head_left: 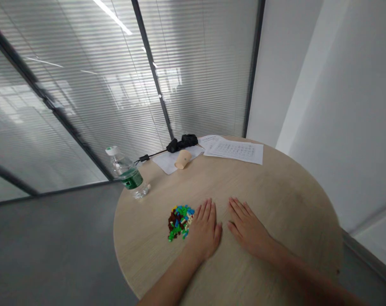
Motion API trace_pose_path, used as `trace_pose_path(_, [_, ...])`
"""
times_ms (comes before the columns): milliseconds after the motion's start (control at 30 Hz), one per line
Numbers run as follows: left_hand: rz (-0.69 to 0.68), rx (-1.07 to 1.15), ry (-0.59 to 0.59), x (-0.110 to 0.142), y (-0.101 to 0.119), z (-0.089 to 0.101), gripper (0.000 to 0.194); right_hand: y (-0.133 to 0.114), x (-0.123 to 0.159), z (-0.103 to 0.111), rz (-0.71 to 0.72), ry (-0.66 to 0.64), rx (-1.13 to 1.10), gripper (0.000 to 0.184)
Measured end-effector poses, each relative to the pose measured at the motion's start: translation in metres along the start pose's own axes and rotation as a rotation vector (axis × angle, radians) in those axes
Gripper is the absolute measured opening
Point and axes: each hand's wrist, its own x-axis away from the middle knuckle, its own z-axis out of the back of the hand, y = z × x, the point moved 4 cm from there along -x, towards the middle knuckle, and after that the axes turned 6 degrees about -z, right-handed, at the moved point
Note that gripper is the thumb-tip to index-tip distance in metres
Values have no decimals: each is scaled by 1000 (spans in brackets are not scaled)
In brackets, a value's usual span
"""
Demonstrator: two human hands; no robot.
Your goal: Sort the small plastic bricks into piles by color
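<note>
Both my hands lie flat, palm down, on a round light-wood table [275,199]. My left hand [205,229] rests with fingers stretched out, its outer edge right next to a small heap of tiny building bricks [180,222] in green, blue, brown and white. My right hand [246,227] lies open a short way to the right, fingers together and pointing away from me. Neither hand holds anything.
A clear plastic water bottle [127,173] with a green label stands at the table's left edge. At the far side lie printed sheets [235,150], a white paper, a beige cup on its side [182,159] and a black corded device [181,142]. Glass partitions with blinds stand behind.
</note>
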Motion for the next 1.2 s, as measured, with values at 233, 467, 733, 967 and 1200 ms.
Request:
trace_pose_path(233, [-11,-87,54,2,3,-2,55,-5,0,3,-17,-41,39,59])
trace_pose_path(467, [9,-107,49,2,1,-5,53,-6,0,4,-55,-62,36,59])
trace_pose_path(733, [17,-94,3,0,2,-2,54,-4,0,2,-51,-54,9,59])
trace_pose_path(967, [17,-51,8,0,2,0,54,-4,-1,3,-55,-54,7,60])
trace_pose_path(1200, [-31,-28,30,1,4,16,55,-4,-2,6,-41,-46,41,60])
